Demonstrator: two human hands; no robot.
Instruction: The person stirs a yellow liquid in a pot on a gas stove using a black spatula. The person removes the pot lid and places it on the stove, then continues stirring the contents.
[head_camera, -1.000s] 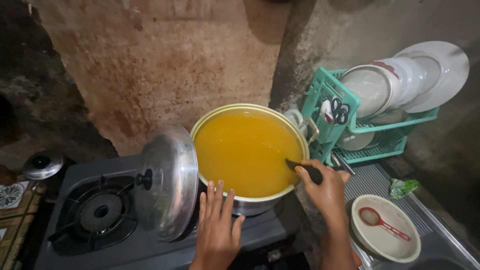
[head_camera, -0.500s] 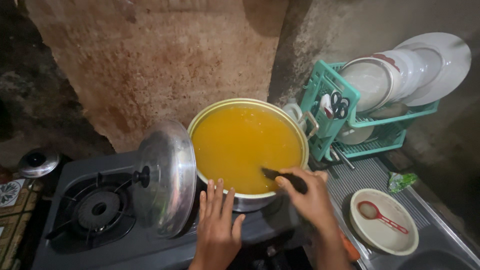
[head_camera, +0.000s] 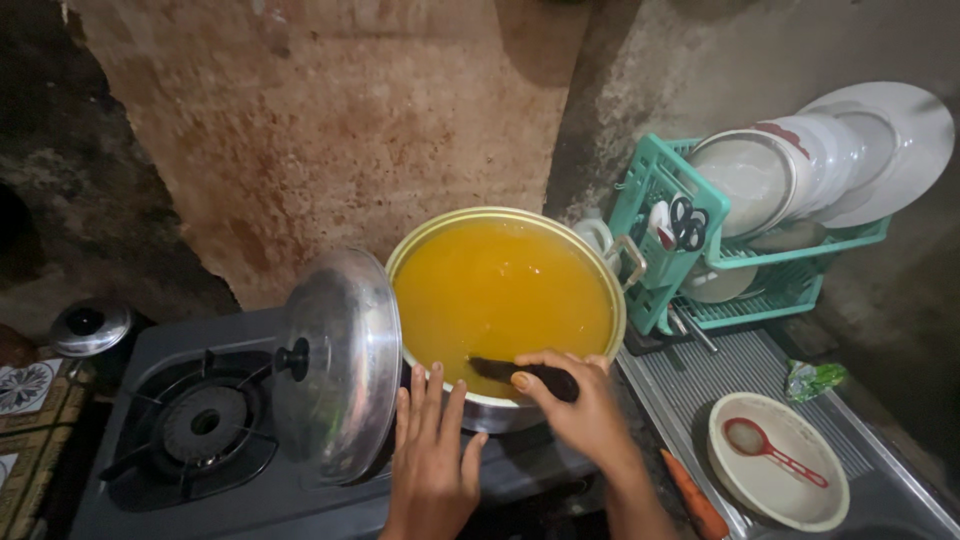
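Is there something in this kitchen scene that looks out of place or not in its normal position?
Yes. The metal lid is not on the pot; it stands on edge, leaning against the pot's side over the stove. A carrot lies loose on the steel drainboard. No spill shows.

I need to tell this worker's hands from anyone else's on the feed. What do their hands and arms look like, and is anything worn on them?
Both are bare: the left hand and right hand show no gloves, and I can see no rings, watch or bracelet. The forearms are uncovered to the frame's lower edge, with no sleeve in view. The right thumbnail looks yellowish. The light is dim, so finer marks cannot be made out.
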